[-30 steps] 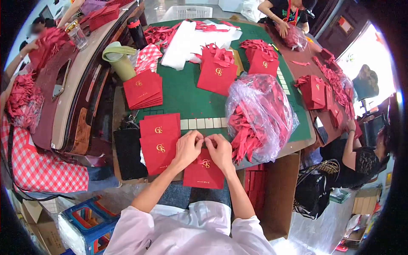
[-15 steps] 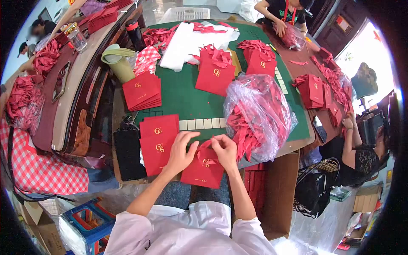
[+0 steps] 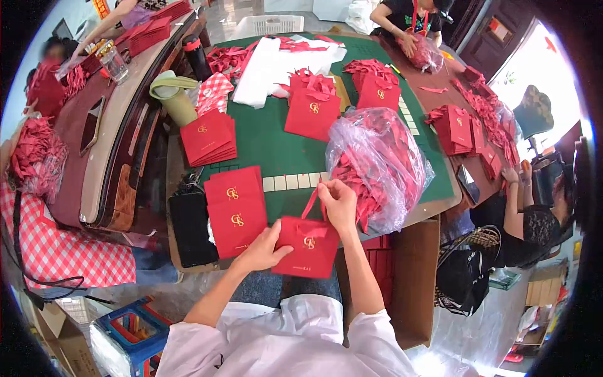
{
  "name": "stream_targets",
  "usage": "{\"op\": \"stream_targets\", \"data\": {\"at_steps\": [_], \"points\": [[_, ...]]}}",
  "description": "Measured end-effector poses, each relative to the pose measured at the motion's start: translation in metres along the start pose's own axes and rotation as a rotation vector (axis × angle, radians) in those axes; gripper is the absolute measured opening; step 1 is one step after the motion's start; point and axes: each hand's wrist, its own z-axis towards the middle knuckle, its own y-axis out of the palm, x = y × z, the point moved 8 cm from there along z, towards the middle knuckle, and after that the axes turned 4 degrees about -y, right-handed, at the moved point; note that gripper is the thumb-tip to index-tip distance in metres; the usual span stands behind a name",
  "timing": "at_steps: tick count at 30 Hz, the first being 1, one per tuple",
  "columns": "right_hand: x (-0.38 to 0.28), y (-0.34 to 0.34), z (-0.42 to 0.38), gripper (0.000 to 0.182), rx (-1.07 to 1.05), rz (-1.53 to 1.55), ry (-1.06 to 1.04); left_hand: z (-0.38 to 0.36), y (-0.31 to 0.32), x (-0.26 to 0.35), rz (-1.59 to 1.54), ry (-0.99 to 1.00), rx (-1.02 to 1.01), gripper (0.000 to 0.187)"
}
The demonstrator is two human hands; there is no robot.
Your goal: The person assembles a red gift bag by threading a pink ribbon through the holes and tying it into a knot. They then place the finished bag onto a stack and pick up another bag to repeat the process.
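A small red paper gift bag (image 3: 306,257) with gold lettering is held over the table's near edge, slightly blurred. My right hand (image 3: 341,204) pinches its red ribbon handle (image 3: 311,202), pulled up above the bag's top edge. At the bag's left edge is my left hand (image 3: 260,250), its thumb over the front and its fingers partly hidden. Left of it lie two overlapping flat red bags (image 3: 233,195). Beside my right hand sits a clear plastic bag (image 3: 380,166) stuffed with red ribbons.
A green cutting mat (image 3: 264,141) covers the table. Stacks of red bags (image 3: 208,138) stand beyond, with more bags (image 3: 312,116) at the back. A green tumbler (image 3: 176,103) and black pouch (image 3: 188,229) are at left. A co-worker (image 3: 418,31) handles a plastic bag across the table.
My right hand has lifted the ribbon handle upward from the bag. My left hand has moved down from the bag's top to its left edge. The bag has shifted slightly right.
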Motion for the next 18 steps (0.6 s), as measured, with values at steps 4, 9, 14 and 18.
{"op": "stream_targets", "data": {"at_steps": [4, 9, 14, 18], "points": [[0.002, 0.002, 0.009, 0.013, 0.013, -0.078, 0.0, -0.008, 0.008, -0.007, -0.161, 0.048, -0.082, 0.078], [0.017, 0.013, 0.008, 0.015, 0.032, -0.072, 0.009, -0.011, 0.006, -0.012, -0.213, -0.109, -0.205, 0.071], [-0.022, -0.002, -0.014, 0.024, 0.144, -0.311, -0.173, -0.006, -0.002, -0.014, -0.59, -0.136, -0.164, 0.064], [-0.051, 0.007, -0.057, 0.046, -0.093, -0.221, -0.21, 0.003, -0.024, -0.016, -0.855, -0.201, 0.051, 0.054]]}}
